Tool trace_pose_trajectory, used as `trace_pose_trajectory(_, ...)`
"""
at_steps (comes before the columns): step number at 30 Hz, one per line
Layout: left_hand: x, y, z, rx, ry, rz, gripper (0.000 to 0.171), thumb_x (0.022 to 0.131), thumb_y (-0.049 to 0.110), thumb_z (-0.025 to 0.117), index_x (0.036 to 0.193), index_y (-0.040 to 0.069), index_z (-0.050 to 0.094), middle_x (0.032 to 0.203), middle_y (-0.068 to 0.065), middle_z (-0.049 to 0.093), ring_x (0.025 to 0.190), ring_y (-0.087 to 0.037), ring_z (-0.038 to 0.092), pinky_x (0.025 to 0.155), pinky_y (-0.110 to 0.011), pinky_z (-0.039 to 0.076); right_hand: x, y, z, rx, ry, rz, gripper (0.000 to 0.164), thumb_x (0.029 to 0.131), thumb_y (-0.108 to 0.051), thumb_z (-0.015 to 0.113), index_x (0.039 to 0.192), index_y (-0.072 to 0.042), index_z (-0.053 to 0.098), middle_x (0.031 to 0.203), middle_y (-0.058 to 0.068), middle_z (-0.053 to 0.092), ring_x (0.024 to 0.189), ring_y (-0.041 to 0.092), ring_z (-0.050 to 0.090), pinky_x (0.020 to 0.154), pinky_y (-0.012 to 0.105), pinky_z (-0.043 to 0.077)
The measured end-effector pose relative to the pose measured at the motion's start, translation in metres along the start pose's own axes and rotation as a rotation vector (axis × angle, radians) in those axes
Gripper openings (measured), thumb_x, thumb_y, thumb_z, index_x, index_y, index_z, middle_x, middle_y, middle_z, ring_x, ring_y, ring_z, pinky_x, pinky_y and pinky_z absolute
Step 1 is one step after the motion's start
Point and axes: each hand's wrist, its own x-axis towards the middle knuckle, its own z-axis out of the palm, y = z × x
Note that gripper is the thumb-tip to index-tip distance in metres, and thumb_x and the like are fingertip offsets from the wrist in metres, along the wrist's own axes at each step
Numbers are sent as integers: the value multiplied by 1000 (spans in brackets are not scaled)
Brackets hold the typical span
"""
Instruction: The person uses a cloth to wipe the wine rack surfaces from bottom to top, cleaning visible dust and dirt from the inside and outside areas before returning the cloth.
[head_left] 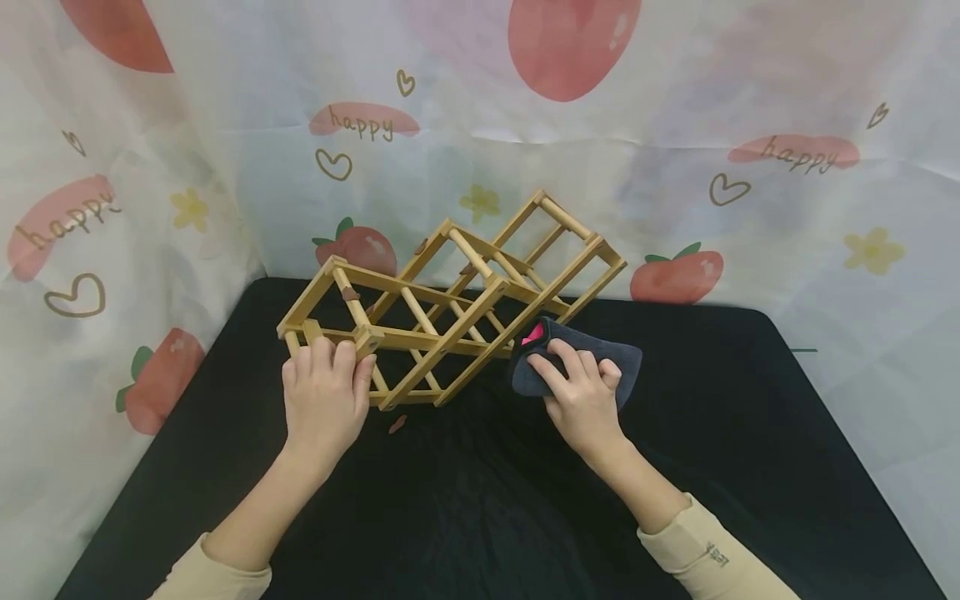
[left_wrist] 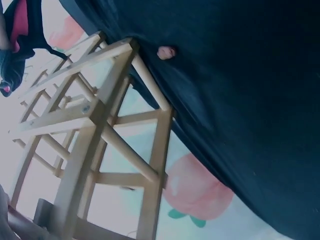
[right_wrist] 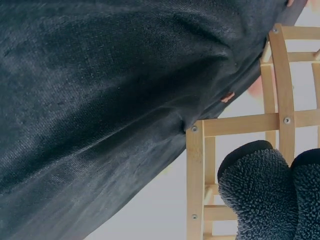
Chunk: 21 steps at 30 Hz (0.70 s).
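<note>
A light wooden lattice rack [head_left: 444, 347] with round dowels stands tilted on the black-covered table. My left hand [head_left: 324, 404] grips its near left end, fingers over the top bar. With my right hand [head_left: 585, 404] I pinch a dark blue fuzzy cloth [head_left: 624, 362], whose pink part shows at a fold. The cloth lies against the rack's right side, and in the right wrist view its bunched pile [right_wrist: 257, 195] overlaps the wooden bars. Small brown scraps cling to the rack, one on a left dowel [head_left: 350, 293].
Another brown scrap [head_left: 397, 425] lies on the black tablecloth [head_left: 480, 517] in front of the rack. Behind the table hangs a pale curtain [head_left: 255, 100] printed with fruit and hearts, close to the rack's far end.
</note>
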Motion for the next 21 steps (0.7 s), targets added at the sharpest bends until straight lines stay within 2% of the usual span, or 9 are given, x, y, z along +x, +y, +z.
trace_pose_trajectory(5,5,-14,-5,-75,-37,79,46,99,38,23,81,4,47,76,-13,38,67,-30,33,62,-44,27,0,2,-2,0,3,6,28,74,-1,59,100,-9,66,105,16,56,82,32,48,72,49,17)
trace_pose_trajectory(9,15,-38,-12,-100,-92,156,52,99,42,17,90,4,52,84,-15,41,75,-33,36,70,-49,27,1,4,-4,-5,1,10,29,74,-1,61,101,-9,66,106,16,56,82,32,48,73,50,17)
trace_pose_trajectory(12,25,-60,-13,-68,-113,157,54,98,45,15,102,1,47,96,-19,42,83,-37,35,76,-52,24,1,5,-6,-7,4,10,30,73,1,61,101,-9,66,105,16,56,82,32,47,73,50,16)
trace_pose_trajectory(16,37,-87,-7,13,-81,147,55,97,50,16,111,1,36,104,-21,39,86,-38,31,76,-51,21,0,6,-7,-6,3,10,29,74,0,59,100,-8,66,105,16,55,81,32,47,72,49,16)
trace_pose_trajectory(19,43,-100,1,62,-60,169,55,97,51,19,114,1,34,105,-21,39,85,-38,31,75,-50,21,-1,7,-8,-10,2,15,29,73,-1,58,100,-8,66,105,16,55,81,32,47,72,49,16)
trace_pose_trajectory(21,46,-106,6,82,-81,181,53,97,49,19,114,2,35,104,-22,38,84,-38,31,74,-50,21,-2,9,-8,-14,3,20,30,73,0,57,100,-8,66,105,16,55,81,32,47,72,50,16)
